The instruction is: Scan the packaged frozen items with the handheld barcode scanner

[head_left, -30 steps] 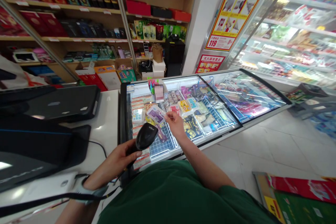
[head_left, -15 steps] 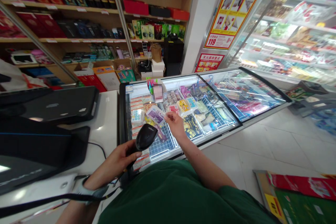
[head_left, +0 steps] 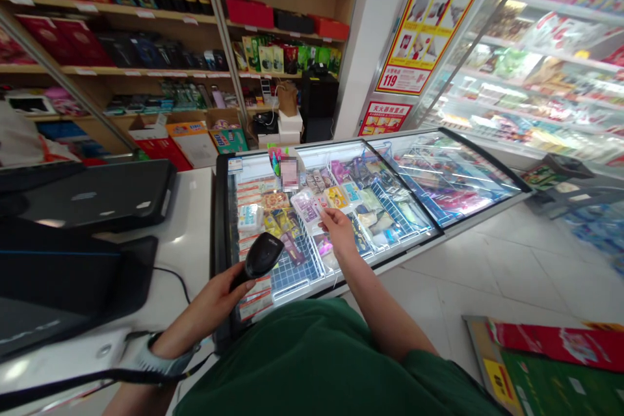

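My left hand (head_left: pixel 214 302) grips a black handheld barcode scanner (head_left: pixel 260 258) over the near left corner of a glass-topped chest freezer (head_left: pixel 221 234). Its head points up and to the right. My right hand (head_left: pixel 338 231) pinches the corner of a small white and purple packet (head_left: pixel 305 207) above the freezer lid, a little to the right of the scanner. Under the glass lie many wrapped frozen goods in wire baskets.
A white counter (head_left: pixel 192 244) on the left carries a black till screen (head_left: pixel 63 273) and a black device (head_left: pixel 97 195). Wooden shelves of boxed goods (head_left: pixel 121 45) stand behind. A lit chiller case (head_left: pixel 536 78) lines the right. Red and green cartons (head_left: pixel 550 364) lie on the tiled floor.
My right hand has carried the packet to the right, away from the scanner's head. The scanner has dropped slightly and shifted left.
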`<state>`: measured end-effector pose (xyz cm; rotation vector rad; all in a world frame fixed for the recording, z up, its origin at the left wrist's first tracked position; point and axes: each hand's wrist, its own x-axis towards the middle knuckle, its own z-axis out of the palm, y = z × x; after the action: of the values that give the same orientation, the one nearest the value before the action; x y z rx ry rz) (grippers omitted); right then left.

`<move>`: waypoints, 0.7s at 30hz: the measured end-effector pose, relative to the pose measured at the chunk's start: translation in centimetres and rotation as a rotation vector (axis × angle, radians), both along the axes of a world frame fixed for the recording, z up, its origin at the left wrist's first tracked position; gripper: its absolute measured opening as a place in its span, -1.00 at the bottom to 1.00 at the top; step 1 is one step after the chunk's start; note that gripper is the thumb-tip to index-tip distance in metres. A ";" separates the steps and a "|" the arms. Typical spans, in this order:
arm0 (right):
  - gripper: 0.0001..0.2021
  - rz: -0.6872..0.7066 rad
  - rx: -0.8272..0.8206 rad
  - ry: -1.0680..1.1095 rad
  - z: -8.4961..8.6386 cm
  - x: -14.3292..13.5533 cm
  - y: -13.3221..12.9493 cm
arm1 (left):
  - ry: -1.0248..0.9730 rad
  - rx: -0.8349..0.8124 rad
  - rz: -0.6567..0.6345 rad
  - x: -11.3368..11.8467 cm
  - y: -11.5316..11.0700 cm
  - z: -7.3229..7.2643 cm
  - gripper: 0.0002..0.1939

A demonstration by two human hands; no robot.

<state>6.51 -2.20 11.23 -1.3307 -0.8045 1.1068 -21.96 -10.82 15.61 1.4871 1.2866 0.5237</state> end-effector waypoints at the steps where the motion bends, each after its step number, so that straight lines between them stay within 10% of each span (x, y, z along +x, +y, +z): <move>1: -0.66 -0.037 -0.003 0.005 0.0 0.7 0.1 | -0.020 -0.021 0.007 0.0 0.0 -0.1 -0.40; 10: -0.70 -0.284 -0.060 -0.076 -0.8 6.2 1.8 | -0.215 -0.305 0.069 0.8 -0.4 1.4 -0.42; 21: -0.72 -0.312 -0.120 -0.327 -3.3 7.9 4.5 | -0.055 -0.110 0.062 0.8 -0.2 -1.4 -0.43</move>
<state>14.44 2.27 7.98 -1.7007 -0.7404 0.7097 -21.15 -11.06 14.22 1.3362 1.3011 0.5225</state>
